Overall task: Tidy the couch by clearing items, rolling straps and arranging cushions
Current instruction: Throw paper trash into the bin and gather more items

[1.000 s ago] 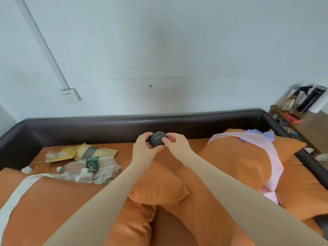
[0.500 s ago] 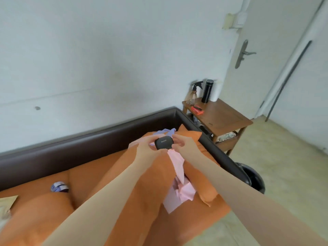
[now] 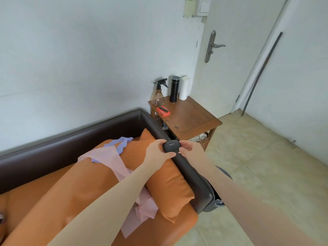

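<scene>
A small, rounded matte-black plastic case (image 3: 171, 147) with faint lettering on its lid is held by 2 hands above the dark brown leather couch arm (image 3: 193, 174). The left hand (image 3: 157, 154) has its fingers clamped round the case's left side, and the right hand (image 3: 190, 150) pinches its right end. Left of them, orange leather cushions (image 3: 168, 185) carry a pale pink cloth (image 3: 113, 162) and a lilac cloth (image 3: 119, 143). Farther right stands a brown wooden bench (image 3: 193, 118) with an amber spray bottle (image 3: 158, 94), a black flask (image 3: 174, 88), a white roll (image 3: 184, 87) and a red box (image 3: 163, 111). Beige floor tiles (image 3: 257, 157) meet a white door (image 3: 236, 50).
</scene>
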